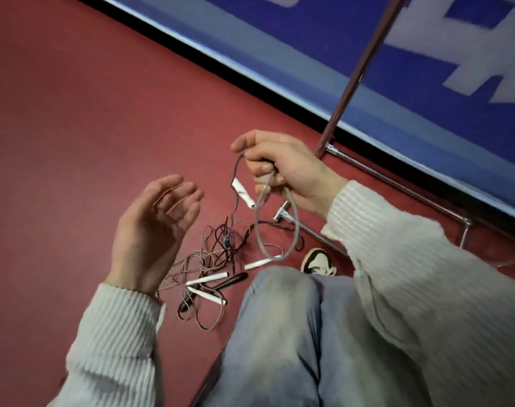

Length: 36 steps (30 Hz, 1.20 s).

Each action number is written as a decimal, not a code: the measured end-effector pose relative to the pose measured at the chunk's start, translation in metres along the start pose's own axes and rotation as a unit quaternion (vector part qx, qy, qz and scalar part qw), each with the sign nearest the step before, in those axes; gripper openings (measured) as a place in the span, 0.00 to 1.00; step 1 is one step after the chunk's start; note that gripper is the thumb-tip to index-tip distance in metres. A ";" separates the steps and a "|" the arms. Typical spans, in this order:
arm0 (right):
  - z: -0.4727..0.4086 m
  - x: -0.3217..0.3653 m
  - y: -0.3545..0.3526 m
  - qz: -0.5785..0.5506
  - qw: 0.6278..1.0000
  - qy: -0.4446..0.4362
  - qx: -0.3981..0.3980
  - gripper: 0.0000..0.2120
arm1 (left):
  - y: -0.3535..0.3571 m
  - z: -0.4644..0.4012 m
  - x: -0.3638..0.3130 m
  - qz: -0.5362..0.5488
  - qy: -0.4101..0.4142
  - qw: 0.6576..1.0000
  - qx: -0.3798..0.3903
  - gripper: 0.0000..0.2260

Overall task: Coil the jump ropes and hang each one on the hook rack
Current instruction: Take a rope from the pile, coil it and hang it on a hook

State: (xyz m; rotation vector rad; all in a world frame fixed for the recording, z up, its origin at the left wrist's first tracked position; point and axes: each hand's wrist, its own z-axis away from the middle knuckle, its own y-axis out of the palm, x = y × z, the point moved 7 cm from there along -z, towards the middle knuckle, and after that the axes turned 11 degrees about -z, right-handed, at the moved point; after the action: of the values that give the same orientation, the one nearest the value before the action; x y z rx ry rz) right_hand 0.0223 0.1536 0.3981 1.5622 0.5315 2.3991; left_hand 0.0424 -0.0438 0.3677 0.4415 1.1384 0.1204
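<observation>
nearest the camera: a knee in blue-grey trousers and two ribbed pale sleeves. left hand is raised palm-up above the floor, fingers apart and loosely bent, holding nothing; a thin cord strand seems to run across fingers and wrist, contact unclear. below/between the hands, a tangled pile of jump ropes lies on the red floor, w/ white handles and one dark handle at its near edge. right hand is held higher, fingers curled tight round a grey rope loop that hangs down toward the pile; a white handle dangles just left of that hand on a dark cord. a shoe shows beside the knee. further back, metal rack frame: base tubes on floor, one upright pole. behind it a blue wall banner w/ white lettering, blurred.
</observation>
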 end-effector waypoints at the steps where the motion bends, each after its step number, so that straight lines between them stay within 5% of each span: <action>1: 0.008 0.009 0.010 0.006 1.000 -0.011 -0.001 0.11 | -0.014 0.001 0.000 -0.063 0.016 0.997 -0.052 0.11; 3: 0.023 0.026 0.029 0.008 0.999 -0.036 0.005 0.11 | -0.022 0.001 0.002 -0.222 0.035 0.971 -0.075 0.17; 7: 0.052 0.055 0.069 0.021 0.997 -0.077 0.018 0.11 | 0.011 -0.006 0.037 -0.498 0.011 0.862 0.095 0.39; 9: 0.068 0.077 0.089 -0.001 0.994 -0.108 0.036 0.11 | 0.023 -0.011 0.052 -0.554 0.010 0.824 0.119 0.32; 11: 0.086 0.105 0.094 -0.052 0.987 -0.150 0.034 0.11 | 0.025 -0.018 0.044 -0.535 0.007 0.843 0.060 0.16; 13: 0.101 0.124 0.082 -0.058 0.984 -0.169 -0.003 0.09 | 0.024 -0.022 0.009 -0.371 0.003 0.928 -0.035 0.18; 15: 0.108 0.124 0.060 0.066 0.984 -0.151 -0.062 0.09 | 0.034 -0.026 -0.045 -0.200 0.022 0.977 -0.065 0.18; 17: 0.108 0.099 0.049 0.285 0.948 -0.102 -0.099 0.17 | 0.067 -0.013 -0.104 -0.128 0.059 0.990 -0.010 0.19; 20: 0.097 0.046 0.069 0.407 0.912 -0.021 -0.045 0.35 | 0.137 0.039 -0.167 -0.083 0.120 0.976 0.162 0.19; 23: 0.089 0.036 0.104 0.381 0.920 -0.090 -0.034 0.13 | 0.172 0.089 -0.197 -0.112 0.192 0.937 0.270 0.17; 24: 0.089 0.044 0.108 0.339 0.931 -0.116 -0.063 0.09 | 0.168 0.090 -0.203 -0.153 0.240 0.923 0.259 0.15; 26: 0.096 0.067 0.104 0.236 0.948 -0.164 -0.138 0.17 | 0.143 0.083 -0.212 -0.207 0.311 0.903 0.214 0.08; 28: 0.106 0.090 0.099 0.146 0.954 -0.203 -0.162 0.18 | 0.105 0.070 -0.205 -0.285 0.351 0.879 0.148 0.25; 31: 0.119 0.119 0.112 0.031 0.968 -0.228 -0.100 0.17 | 0.080 0.052 -0.142 -0.406 0.237 0.872 0.138 0.35; 33: 0.128 0.137 0.127 -0.032 0.968 -0.247 -0.041 0.16 | 0.082 0.043 -0.087 -0.514 0.173 0.822 0.173 0.24; 34: 0.134 0.147 0.133 -0.058 0.964 -0.259 -0.017 0.16 | 0.083 0.042 -0.069 -0.526 0.146 0.822 0.164 0.13; 36: 0.146 0.161 0.126 -0.083 0.955 -0.284 0.003 0.17 | 0.083 0.037 -0.057 -0.471 0.116 0.864 0.136 0.15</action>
State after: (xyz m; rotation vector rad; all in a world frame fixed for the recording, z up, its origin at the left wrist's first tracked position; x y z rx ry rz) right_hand 0.0906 0.1260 0.6384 2.0035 0.5162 1.7088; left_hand 0.0624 0.0033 0.4626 0.0728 1.5074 -0.8783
